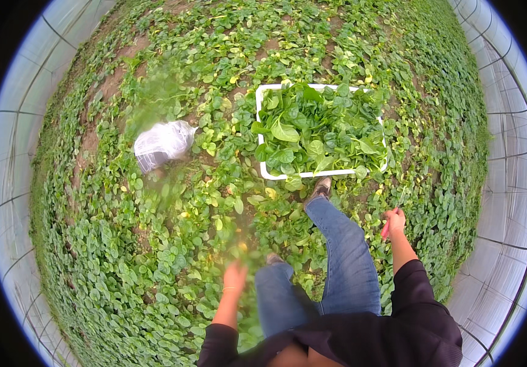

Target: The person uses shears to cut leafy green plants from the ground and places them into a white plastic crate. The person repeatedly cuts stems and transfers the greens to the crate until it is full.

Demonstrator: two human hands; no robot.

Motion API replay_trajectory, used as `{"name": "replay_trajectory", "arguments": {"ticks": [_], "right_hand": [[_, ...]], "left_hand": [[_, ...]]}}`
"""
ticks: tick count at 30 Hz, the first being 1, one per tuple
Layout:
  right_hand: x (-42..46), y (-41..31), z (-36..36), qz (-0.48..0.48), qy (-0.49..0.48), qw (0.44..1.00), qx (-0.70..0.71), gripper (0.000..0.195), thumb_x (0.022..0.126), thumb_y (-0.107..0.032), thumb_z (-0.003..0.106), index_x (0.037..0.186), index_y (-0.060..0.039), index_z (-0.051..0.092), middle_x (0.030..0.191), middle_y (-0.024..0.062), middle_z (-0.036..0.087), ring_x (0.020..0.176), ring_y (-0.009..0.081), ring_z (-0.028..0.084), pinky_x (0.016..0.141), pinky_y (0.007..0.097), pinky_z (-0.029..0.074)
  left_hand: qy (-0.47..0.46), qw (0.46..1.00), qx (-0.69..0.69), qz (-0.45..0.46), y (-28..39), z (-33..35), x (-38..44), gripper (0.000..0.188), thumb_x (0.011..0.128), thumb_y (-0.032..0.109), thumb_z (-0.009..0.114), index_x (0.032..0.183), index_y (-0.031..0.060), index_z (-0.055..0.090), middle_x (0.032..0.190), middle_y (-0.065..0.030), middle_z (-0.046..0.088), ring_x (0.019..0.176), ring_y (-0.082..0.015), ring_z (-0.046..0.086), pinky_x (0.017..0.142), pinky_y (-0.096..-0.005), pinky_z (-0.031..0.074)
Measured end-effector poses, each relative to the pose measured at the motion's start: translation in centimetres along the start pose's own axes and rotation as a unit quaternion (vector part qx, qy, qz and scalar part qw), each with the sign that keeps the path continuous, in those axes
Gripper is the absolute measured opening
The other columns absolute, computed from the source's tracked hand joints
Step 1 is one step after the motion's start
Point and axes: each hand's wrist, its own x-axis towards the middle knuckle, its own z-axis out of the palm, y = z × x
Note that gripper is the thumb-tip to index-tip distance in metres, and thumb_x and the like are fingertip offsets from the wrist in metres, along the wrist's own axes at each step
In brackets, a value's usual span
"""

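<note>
My right hand [395, 221] is closed around the red handle of a small tool [385, 230]; a thin blade seems to point up and away from it. My left hand [235, 275] hangs blurred over the low leafy plants, and I cannot tell whether it holds anything. Beyond my feet a white plastic crate [263, 166] stands on the plants, heaped with picked green leaves [309, 128]. To the left of the crate lies a white, partly see-through plastic bag [164, 142] with something dark in it.
Leafy green plants [121, 266] cover the ground all round, with patches of bare soil [116, 82] and some yellow leaves. My shoe [322, 187] is close to the crate's near edge. Translucent sheet walls on thin ribs [504, 174] curve up at both sides.
</note>
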Motion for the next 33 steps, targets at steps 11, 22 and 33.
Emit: {"name": "replay_trajectory", "arguments": {"ticks": [11, 22, 33], "right_hand": [[17.7, -9.0, 13.1, -0.148, 0.041, 0.973, -0.171, 0.056, 0.069, -0.047, 0.072, 0.092, 0.0016, 0.057, 0.138, 0.0235, 0.033, 0.125, 0.0396, 0.034, 0.102, 0.0432, 0.033], [22.1, -10.9, 24.0, -0.107, 0.072, 0.972, -0.195, 0.055, 0.07, -0.045, 0.07, 0.096, -0.0021, 0.047, 0.137, 0.0257, 0.027, 0.132, 0.0533, 0.013, 0.106, 0.0638, 0.004], [25.2, -6.9, 29.3, -0.13, 0.167, 0.963, -0.168, 0.036, 0.067, -0.019, 0.064, 0.093, -0.0012, 0.047, 0.133, 0.0247, 0.027, 0.128, 0.0557, 0.014, 0.105, 0.0654, 0.006]], "left_hand": [[0.13, 0.907, 0.194, 0.349, 31.7, 7.2, 33.1, 0.088, 0.078, 0.041, 0.068, 0.141, -0.0029, 0.026, 0.148, -0.0204, 0.023, 0.138, -0.039, 0.018, 0.111, -0.0461, 0.02], [0.075, 0.835, 0.539, 0.077, 31.8, 16.5, 48.4, 0.09, 0.075, 0.062, 0.054, 0.139, 0.0027, 0.032, 0.147, -0.0297, 0.018, 0.139, -0.0415, 0.011, 0.103, -0.0664, 0.017], [0.031, 0.786, 0.59, 0.181, 24.5, 18.4, 55.1, 0.035, 0.081, 0.041, 0.053, 0.092, 0.0103, 0.064, 0.083, -0.0189, 0.067, 0.076, -0.0414, 0.064, 0.08, -0.0662, 0.038]]}}
